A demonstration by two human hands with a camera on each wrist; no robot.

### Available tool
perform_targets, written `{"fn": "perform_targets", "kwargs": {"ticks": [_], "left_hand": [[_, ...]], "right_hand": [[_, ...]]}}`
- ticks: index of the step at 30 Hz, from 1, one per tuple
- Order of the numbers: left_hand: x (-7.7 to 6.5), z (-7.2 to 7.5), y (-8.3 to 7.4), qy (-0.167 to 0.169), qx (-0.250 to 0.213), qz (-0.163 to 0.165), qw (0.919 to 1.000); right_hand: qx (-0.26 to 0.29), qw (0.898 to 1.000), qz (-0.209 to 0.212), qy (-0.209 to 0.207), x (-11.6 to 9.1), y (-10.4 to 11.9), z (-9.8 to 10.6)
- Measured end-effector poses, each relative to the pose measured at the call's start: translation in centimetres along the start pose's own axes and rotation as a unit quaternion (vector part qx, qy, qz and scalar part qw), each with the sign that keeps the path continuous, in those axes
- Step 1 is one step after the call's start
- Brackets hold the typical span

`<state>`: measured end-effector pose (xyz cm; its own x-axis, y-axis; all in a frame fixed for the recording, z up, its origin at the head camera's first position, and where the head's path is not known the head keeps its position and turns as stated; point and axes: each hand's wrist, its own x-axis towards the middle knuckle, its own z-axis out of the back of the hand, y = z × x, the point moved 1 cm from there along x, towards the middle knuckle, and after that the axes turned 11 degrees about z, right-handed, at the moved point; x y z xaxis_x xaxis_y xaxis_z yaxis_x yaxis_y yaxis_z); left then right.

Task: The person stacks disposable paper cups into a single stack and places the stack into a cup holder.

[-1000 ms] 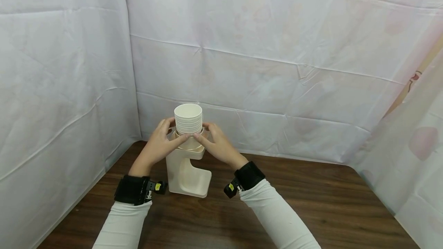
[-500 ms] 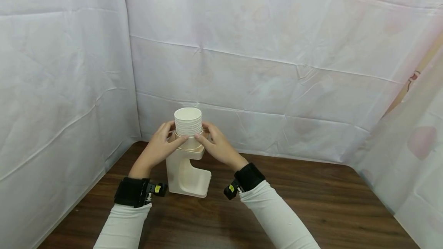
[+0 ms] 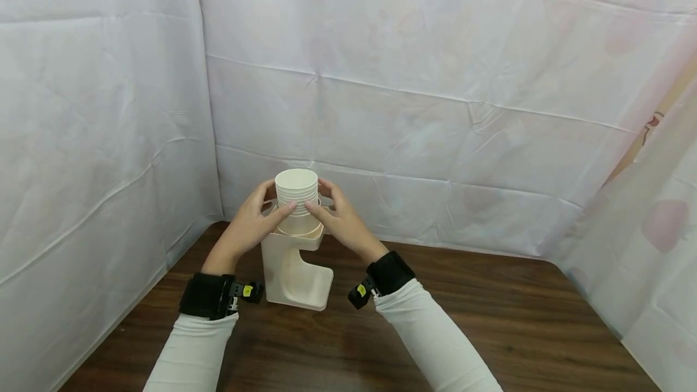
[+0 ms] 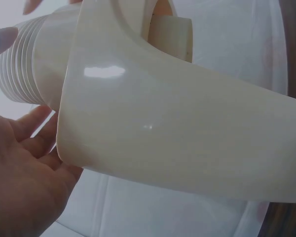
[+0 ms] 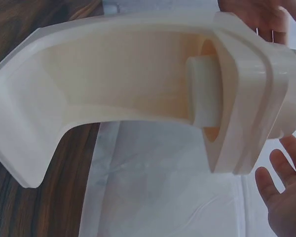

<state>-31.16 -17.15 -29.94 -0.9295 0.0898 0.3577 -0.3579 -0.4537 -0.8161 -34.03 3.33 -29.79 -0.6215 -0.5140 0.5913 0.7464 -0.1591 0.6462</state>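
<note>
A stack of white paper cups (image 3: 296, 191) stands upright at the top of a cream C-shaped cup stand (image 3: 280, 274) on the table. On the left, my left hand (image 3: 251, 221) curves round the stack, its thumb pressed to the front of the cups; in the left wrist view its fingers (image 4: 37, 136) lie beside the stand's upper end. From the right, my right hand (image 3: 344, 221) holds the stack likewise, thumb against the cups. A pale round piece (image 5: 205, 91) shows in the opening under the stand's top. Far fingers are partly hidden behind the cups.
The stand is near the left back corner of a dark wooden table (image 3: 463, 313). Pale cloth curtains (image 3: 408, 107) hang behind the table and along both sides. A black strap with a small camera is worn on each wrist, over white sleeves (image 3: 196, 349).
The cup stack has sunk slightly since the first frame. Both thumbs have moved up from the ring at the stand's top onto the cups. The stand has barely shifted.
</note>
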Motion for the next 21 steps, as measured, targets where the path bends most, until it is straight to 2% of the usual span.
{"fn": "perform_targets", "kwargs": {"ticks": [4,7,9,13,16,20,21], "left_hand": [[0.2,0.1,-0.4,0.001,-0.001,0.004,1.0000],[-0.1,0.2,-1.4,0.007,0.000,0.011,0.9999],[-0.4,0.2,-2.3,0.011,0.000,0.015,0.9998],[-0.9,0.3,-3.7,0.019,-0.003,0.016,0.9997],[-0.2,0.0,-2.2,0.019,0.001,0.015,0.9997],[0.7,-0.4,0.0,0.014,0.003,0.023,0.9996],[0.7,-0.5,0.1,0.011,0.003,0.028,0.9995]], "right_hand": [[0.007,1.000,0.003,0.003,0.3,2.5,0.3],[0.006,1.000,0.006,0.005,0.5,3.4,0.4],[0.004,1.000,0.008,0.005,0.7,3.2,0.4],[-0.007,1.000,0.017,0.004,1.2,1.2,0.1],[-0.017,1.000,0.016,0.003,1.4,-0.1,0.0],[-0.015,1.000,0.019,0.003,1.2,-0.6,-0.1],[-0.013,1.000,0.022,0.004,1.1,-0.6,-0.1]]}}
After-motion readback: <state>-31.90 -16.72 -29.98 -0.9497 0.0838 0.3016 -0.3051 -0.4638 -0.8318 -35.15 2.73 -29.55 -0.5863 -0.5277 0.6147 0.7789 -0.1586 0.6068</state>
